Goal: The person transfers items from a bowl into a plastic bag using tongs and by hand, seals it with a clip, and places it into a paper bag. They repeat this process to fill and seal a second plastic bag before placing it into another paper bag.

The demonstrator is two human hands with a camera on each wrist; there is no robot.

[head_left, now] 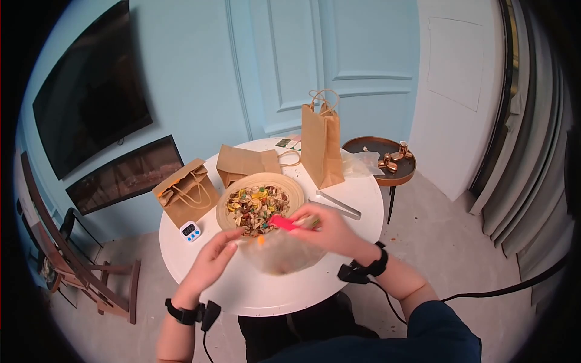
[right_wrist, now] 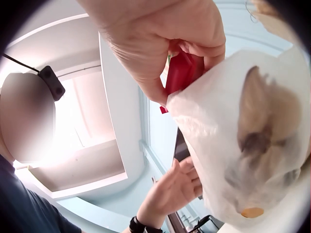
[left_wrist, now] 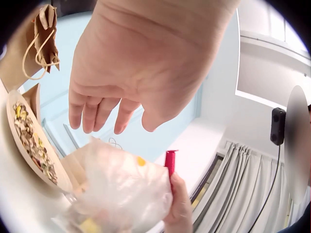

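My right hand point(head_left: 330, 230) grips the top of a translucent plastic bag point(head_left: 281, 255) together with a red plastic clip point(head_left: 282, 222). In the right wrist view, thumb and fingers pinch the clip at the bag's gathered top. Brown dried-looking pieces show through the bag, and an orange spot point(right_wrist: 252, 212) marks its lower part. My left hand point(head_left: 216, 257) is at the bag's left, fingers extended and holding nothing; in the left wrist view its palm is above the bag. Just beyond the bag, a round wooden tray point(head_left: 295, 187) carries mixed dried pieces point(head_left: 254, 209) in brown, yellow and green.
Metal tongs point(head_left: 336, 204) lie right of the tray. A tall paper bag point(head_left: 321, 145) stands behind, with two more paper bags point(head_left: 245, 162) point(head_left: 187, 196) to the left. A white timer point(head_left: 190, 231) sits near the round table's point(head_left: 212, 296) left edge. A small side table point(head_left: 396, 178) holds copper-coloured items.
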